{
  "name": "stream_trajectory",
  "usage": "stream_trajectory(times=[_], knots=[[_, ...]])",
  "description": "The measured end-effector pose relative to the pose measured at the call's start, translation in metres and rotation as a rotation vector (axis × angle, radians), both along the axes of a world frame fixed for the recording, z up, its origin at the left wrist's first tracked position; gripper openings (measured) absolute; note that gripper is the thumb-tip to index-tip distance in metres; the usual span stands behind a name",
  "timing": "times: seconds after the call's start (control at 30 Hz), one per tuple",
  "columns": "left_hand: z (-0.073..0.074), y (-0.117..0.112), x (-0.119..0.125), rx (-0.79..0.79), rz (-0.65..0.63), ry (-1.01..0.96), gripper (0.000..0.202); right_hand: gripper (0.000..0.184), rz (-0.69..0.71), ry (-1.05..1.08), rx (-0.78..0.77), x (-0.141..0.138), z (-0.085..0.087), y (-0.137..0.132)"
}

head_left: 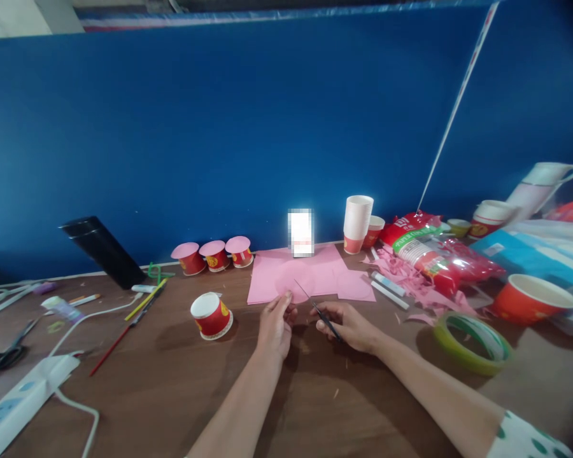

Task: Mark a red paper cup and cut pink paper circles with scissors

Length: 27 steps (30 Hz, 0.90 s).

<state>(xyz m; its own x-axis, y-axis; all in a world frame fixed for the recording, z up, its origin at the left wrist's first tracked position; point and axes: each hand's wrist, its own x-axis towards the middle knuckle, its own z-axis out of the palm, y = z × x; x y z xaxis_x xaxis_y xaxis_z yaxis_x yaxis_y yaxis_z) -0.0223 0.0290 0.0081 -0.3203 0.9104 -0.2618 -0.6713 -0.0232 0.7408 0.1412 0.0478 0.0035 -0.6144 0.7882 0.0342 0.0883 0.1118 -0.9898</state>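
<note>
Between thumb and fingers, my left hand [277, 321] pinches a round pink paper disc [293, 277] by its near edge. Dark-handled scissors [328, 323] are in my right hand [351, 326], their thin blades pointing up and left towards the disc. Whether the blades touch the paper I cannot tell. Behind the disc lie pink paper sheets [263, 280], with a smaller pink piece [358, 286] at their right. On the left stands an upside-down red paper cup [212, 315]. Farther back, three red cups [215, 256] are topped with pink discs.
A stack of white cups [358, 219] and a blurred bright object [300, 233] stand before the blue partition [267, 127]. At right lie pink scraps [401, 270], a red plastic package [430, 251] and green tape [472, 343]. A black bottle [106, 251] and power strip [23, 397] are left.
</note>
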Motion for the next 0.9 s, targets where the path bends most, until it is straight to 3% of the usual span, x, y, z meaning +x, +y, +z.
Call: stream_trajectory(times=[0.3,0.9], knots=[[-0.0017,0.0017,-0.0011,-0.016,0.003,0.021,0.023,0.033,-0.010,-0.002,-0.050,-0.0007,0.0006,-0.0004],[-0.0010,0.0019,-0.0013,-0.010,0.002,0.001,0.023,0.034,-0.043,-0.032,-0.011,-0.0014,-0.0001,-0.0018]])
